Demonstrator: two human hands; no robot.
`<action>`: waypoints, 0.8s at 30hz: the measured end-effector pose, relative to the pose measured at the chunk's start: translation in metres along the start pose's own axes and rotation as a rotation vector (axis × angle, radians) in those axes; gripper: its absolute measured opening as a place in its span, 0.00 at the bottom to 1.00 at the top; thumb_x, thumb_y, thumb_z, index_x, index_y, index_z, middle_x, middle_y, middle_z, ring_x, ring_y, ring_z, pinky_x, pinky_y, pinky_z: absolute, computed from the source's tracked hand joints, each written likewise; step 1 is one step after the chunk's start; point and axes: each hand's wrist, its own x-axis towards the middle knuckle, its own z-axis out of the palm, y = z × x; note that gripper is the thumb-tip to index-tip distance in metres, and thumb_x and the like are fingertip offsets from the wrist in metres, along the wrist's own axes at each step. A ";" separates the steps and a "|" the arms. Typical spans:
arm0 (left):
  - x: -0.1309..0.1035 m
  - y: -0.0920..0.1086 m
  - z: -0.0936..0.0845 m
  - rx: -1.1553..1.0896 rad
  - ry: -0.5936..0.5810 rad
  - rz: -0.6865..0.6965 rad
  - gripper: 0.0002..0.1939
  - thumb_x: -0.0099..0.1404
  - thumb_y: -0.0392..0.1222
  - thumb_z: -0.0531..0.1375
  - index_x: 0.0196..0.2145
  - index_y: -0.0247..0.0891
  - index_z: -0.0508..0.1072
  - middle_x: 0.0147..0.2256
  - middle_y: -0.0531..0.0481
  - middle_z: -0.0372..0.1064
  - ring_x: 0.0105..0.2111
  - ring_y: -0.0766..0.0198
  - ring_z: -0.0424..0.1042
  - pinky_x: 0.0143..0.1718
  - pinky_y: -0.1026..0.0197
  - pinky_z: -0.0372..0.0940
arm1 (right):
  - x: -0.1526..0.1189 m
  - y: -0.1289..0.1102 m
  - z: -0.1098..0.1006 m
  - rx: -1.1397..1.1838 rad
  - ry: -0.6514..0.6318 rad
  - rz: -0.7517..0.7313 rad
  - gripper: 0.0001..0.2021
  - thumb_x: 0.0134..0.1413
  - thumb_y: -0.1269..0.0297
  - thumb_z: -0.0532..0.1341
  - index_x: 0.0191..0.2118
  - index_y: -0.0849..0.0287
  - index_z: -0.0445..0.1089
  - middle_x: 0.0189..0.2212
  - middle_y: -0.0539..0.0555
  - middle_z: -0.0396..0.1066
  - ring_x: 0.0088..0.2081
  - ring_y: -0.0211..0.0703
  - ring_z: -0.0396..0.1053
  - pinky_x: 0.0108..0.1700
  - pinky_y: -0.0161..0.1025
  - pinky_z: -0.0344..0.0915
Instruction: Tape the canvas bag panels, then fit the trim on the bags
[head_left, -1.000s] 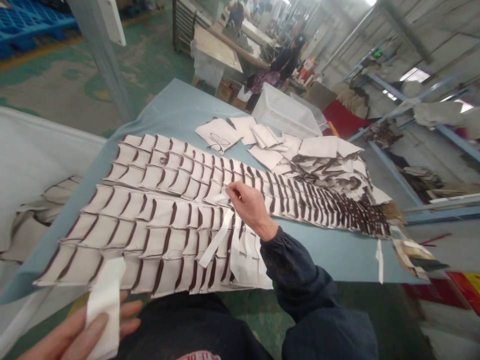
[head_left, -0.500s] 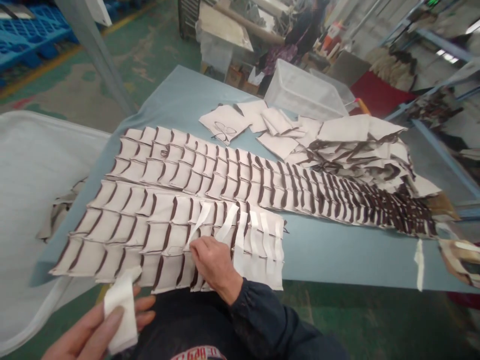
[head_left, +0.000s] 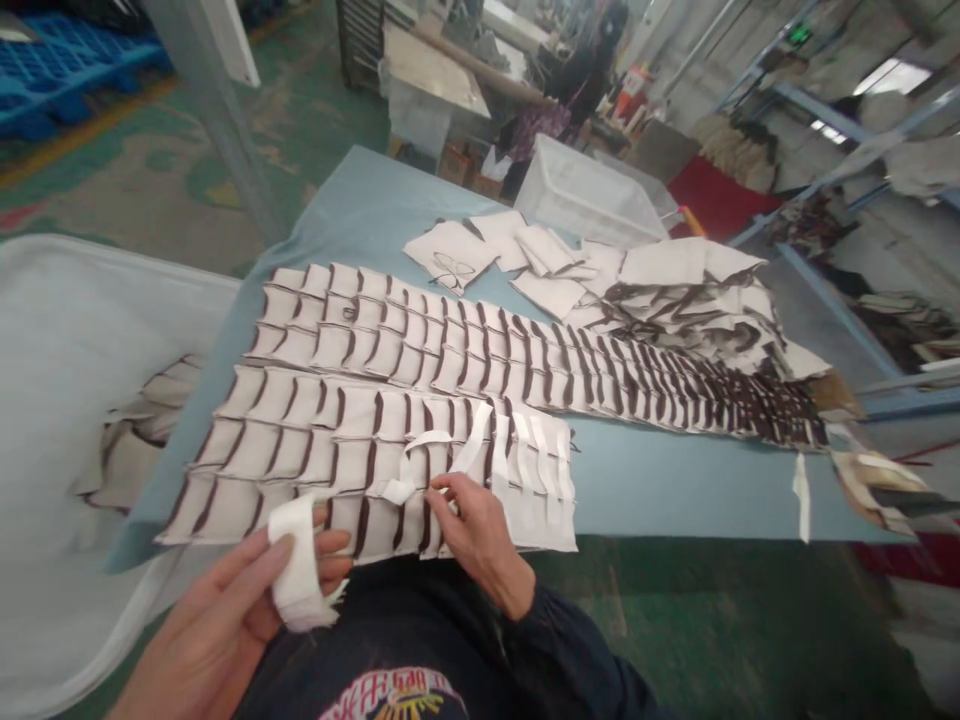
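My left hand (head_left: 247, 590) is closed around a folded bundle of white fabric strips (head_left: 296, 565), held at the front edge of the table. Over the rows of overlapping cream fabric pieces (head_left: 247, 455) with dark brown edges, my right hand (head_left: 480, 530) has its thumb and forefinger pinched together. What lies between those fingertips is too small to make out. Just left of them a loose white strip (head_left: 405, 475) lies curled on the pieces. Several more white strips (head_left: 529, 460) lie side by side across the rows to the right.
A blue-grey cloth covers the table (head_left: 637, 490). Behind the rows lie a heap of loose fabric pieces (head_left: 697, 290), eyeglasses (head_left: 454, 268) and a translucent plastic bin (head_left: 592, 195). A large white tub (head_left: 45, 400) stands at left. A single strip (head_left: 802, 500) lies at right.
My right hand has shifted right and away from a white strip, which now lies curled on the pieces. My left hand has come up and right with the bundle. The view has turned slightly.
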 end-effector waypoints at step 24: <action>-0.044 0.043 0.004 -0.012 -0.184 0.155 0.36 0.42 0.56 0.89 0.46 0.36 0.90 0.54 0.40 0.88 0.57 0.44 0.82 0.44 0.65 0.81 | 0.022 -0.146 0.000 -0.012 0.090 -0.569 0.03 0.77 0.68 0.65 0.49 0.52 0.76 0.46 0.54 0.85 0.47 0.48 0.78 0.50 0.48 0.77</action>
